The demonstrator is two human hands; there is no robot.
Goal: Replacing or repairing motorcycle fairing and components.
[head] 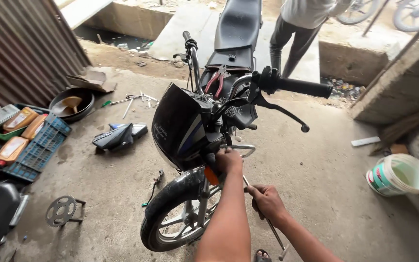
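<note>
Two bare hands work at a motorcycle's [190,131] front: the left hand [228,161] clenches beside the orange indicator [211,175], the right hand [266,200] grips a long metal rod [273,232], likely stiff, best held mid-shaft. Left of the motorcycle, a sprocket [60,211], oil bottles [11,149] and pan [71,104] litter the concrete floor [326,184].

A motorcycle [204,126] stands mid-floor, front wheel [173,218] nearest the camera, seat [238,24] farthest. Pliers [217,80] lie on it just before the seat. The left hand [228,160] is at the fork under the headlight cowl [178,123]; the right hand [266,199], just right of it, grips a long rod [272,228]. Left of the bike lie a body panel [117,137], a sprocket [61,211], a crate [40,148] beside oil cans [18,121], and a pan [71,103] behind them. A bucket [399,174] stands at right. Another person [299,29] stands behind the bike.
</note>
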